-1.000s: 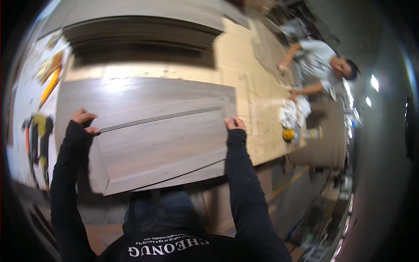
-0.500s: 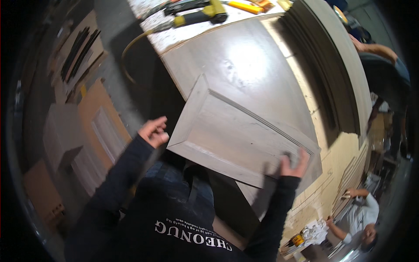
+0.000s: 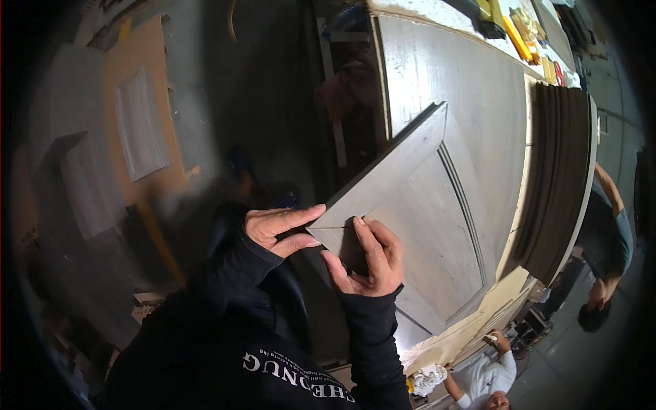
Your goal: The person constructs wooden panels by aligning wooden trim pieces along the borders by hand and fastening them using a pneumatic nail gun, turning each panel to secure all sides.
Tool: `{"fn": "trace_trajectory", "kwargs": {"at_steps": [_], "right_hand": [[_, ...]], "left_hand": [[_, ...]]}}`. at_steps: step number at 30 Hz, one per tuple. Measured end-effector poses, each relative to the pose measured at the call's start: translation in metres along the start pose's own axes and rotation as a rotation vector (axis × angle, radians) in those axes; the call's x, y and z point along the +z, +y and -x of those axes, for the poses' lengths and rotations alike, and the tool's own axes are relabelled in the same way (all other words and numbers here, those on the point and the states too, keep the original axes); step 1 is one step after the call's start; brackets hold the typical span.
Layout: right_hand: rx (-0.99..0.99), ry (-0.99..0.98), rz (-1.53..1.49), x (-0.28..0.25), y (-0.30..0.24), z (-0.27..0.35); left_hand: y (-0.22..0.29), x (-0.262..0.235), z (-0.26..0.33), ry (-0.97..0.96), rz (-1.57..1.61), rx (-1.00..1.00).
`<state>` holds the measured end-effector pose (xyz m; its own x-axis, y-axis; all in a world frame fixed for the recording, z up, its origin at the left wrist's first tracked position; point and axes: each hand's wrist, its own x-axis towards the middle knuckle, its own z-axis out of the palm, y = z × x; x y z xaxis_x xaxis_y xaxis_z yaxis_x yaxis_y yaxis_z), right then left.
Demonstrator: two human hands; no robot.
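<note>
Both hands meet at the near corner of the grey door panel (image 3: 424, 225): left hand (image 3: 280, 229) pinches its edge, right hand (image 3: 365, 260) presses flat on its face. The panel's length runs up and away over the counter (image 3: 471, 89), right hand nearer.

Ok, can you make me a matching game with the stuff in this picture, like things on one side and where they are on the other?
Things:
1. left hand
2. right hand
3. stack of dark panels
4. yellow tool

Places:
A. far end of the workbench, at the top
B. standing at the right edge of the bench
C. fingers along the near corner edge of the grey door panel
D. flat on the panel's face near that corner

Pairs: 1-C, 2-D, 3-B, 4-A
</note>
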<state>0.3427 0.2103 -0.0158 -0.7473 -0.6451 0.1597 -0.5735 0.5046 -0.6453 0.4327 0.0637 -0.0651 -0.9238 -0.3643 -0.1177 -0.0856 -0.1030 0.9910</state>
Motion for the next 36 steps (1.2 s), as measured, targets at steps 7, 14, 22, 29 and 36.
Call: {"fn": "trace_trajectory", "kwargs": {"at_steps": [7,14,22,29,36], "right_hand": [[0.002,-0.033,0.112,0.000,0.002,0.003],[0.010,0.037,0.153,0.004,0.001,0.003],[-0.023,0.011,0.145,0.003,0.005,0.001],[-0.052,0.017,0.136,0.005,0.005,0.002],[-0.078,0.036,0.081,0.005,0.009,0.001]], "left_hand": [[-0.014,-0.002,-0.007,-0.027,-0.078,0.185],[-0.016,-0.002,-0.006,-0.042,-0.104,0.172],[-0.012,0.002,-0.006,0.016,-0.037,0.134],[-0.008,0.002,0.000,0.026,-0.014,0.088],[-0.008,0.004,0.001,0.019,-0.064,0.062]]}}
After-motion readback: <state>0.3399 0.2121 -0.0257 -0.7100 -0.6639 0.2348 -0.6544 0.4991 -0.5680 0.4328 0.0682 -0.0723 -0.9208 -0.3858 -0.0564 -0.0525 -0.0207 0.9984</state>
